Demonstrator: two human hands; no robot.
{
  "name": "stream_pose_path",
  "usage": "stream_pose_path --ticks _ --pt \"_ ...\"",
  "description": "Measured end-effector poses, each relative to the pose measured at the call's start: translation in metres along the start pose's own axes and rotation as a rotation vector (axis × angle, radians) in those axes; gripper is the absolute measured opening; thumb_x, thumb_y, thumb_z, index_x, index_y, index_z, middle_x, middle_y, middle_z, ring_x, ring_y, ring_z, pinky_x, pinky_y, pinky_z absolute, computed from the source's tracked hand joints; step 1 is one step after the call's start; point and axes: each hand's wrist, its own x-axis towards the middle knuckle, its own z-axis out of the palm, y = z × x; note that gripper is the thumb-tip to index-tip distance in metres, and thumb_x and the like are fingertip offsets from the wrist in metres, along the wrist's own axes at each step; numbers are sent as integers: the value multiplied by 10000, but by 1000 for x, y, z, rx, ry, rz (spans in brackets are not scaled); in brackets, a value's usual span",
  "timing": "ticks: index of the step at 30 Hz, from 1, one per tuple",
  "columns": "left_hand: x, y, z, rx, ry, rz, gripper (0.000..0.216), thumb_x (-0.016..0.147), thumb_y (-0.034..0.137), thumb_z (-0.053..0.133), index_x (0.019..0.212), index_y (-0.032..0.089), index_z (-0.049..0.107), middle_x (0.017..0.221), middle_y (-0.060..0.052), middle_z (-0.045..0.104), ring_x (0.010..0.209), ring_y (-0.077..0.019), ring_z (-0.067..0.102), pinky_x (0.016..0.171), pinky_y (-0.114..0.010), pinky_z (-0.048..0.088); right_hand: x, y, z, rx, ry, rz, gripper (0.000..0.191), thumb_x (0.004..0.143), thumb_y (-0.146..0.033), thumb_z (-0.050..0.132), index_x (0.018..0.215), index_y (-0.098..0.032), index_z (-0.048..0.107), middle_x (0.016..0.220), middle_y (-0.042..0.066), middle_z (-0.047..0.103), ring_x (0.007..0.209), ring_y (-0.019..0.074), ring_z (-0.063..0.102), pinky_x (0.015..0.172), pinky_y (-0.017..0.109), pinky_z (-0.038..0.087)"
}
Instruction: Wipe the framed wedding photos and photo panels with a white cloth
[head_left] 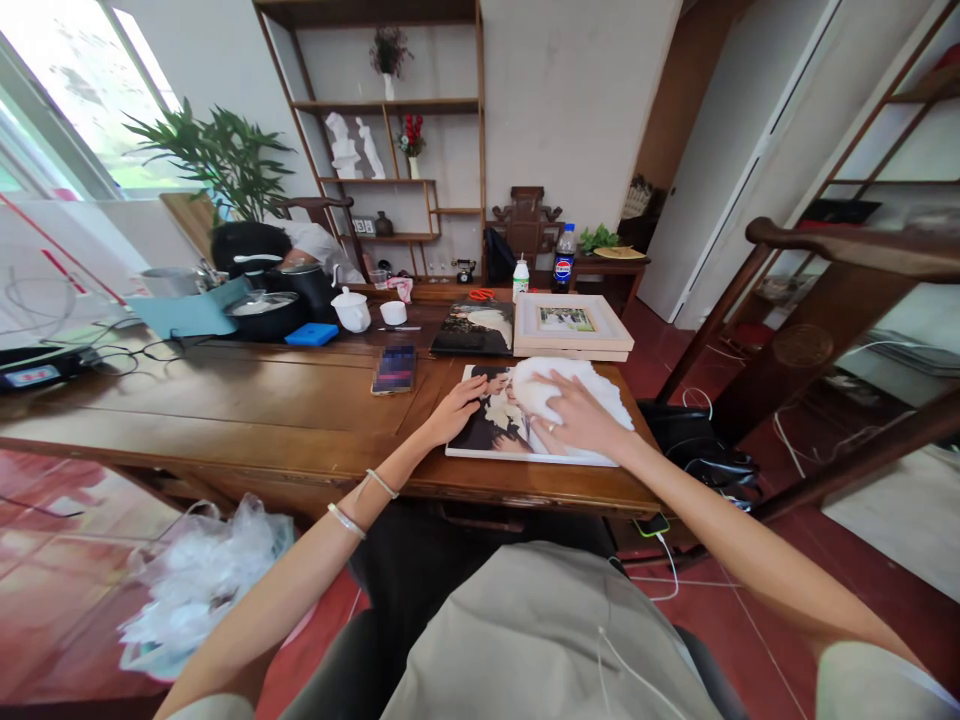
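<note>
A photo panel (487,440) with a white edge lies flat near the table's front edge, showing people in dark and white clothing. My left hand (456,405) rests on its left side, fingers stretched out, holding nothing. Over the panel's right part is a crumpled white cloth (611,395). My right hand (577,415), with a ring on one finger, presses on this cloth with its fingers spread. Just behind lie a dark photo album or panel (469,330) and a pale framed picture (611,343) on top of another flat piece.
On the wooden table (300,385) are a phone (394,369), a white teapot (351,312), a blue box (312,334), a white bottle (520,280) and a cola bottle (564,260). A wooden chair (817,330) stands right; a plastic-lined bin (202,590) is at lower left.
</note>
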Motion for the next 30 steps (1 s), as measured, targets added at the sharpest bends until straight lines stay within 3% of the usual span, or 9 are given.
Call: stream_pose_path --ticks 3,6,10,14,17,22,26,30 --pt "0 2 0 -8 -1 -7 414 876 216 448 1264 229 590 1433 -49 453 1351 -222 376 1160 -440 229 19 32 5 -68 -48 91 292 902 -296 480 995 -93 668 1295 233 561 1348 354 352 1053 561 284" --pt "-1 1 1 -6 -1 2 412 903 242 414 1281 212 575 1434 -66 450 1352 -216 373 1160 -435 227 21 37 5 -112 -77 122 275 887 -223 479 1024 -65 657 1281 254 561 1329 348 382 1043 532 300" --pt "-1 -1 1 -12 10 32 407 917 277 411 1287 211 569 1431 -74 454 1347 -221 380 1156 -437 236 -7 -5 -3 -109 -55 39 240 822 -158 503 938 -86 700 1366 210 508 1316 382 375 1002 540 346" --pt "-1 -3 1 10 2 37 421 914 253 395 1301 213 555 1439 -67 444 1352 -222 372 1156 -444 234 -47 -57 -13 -54 -82 -30 238 715 -130 572 896 -152 725 1476 142 393 1356 413 297 1032 605 298" --pt "-1 -4 1 24 -5 48 430 913 244 385 1311 207 545 1443 -73 437 1357 -215 365 1159 -443 228 -56 -66 -17 8 -89 -75 250 694 -128 581 897 -166 721 1459 136 420 1357 398 311 1053 594 287" --pt "-1 -4 1 17 -4 33 411 913 257 401 1290 224 562 1435 -63 449 1353 -216 372 1159 -448 228 -16 -10 -10 28 -45 -14 183 803 -205 553 876 -114 694 1318 222 539 1327 359 377 1062 533 291" --pt "-2 -2 -1 7 -5 66 410 912 264 406 1288 220 563 1433 -67 451 1350 -222 376 1152 -449 245 21 42 -5 -24 -109 101 268 877 -296 486 955 -97 647 1192 212 614 1151 317 550 922 389 435" --pt "-2 -1 0 21 -7 52 426 910 248 390 1301 202 553 1439 -78 441 1354 -223 370 1154 -444 242 27 49 -7 -89 -113 136 236 891 -224 431 943 -107 629 1034 179 669 1006 292 617 837 350 454"
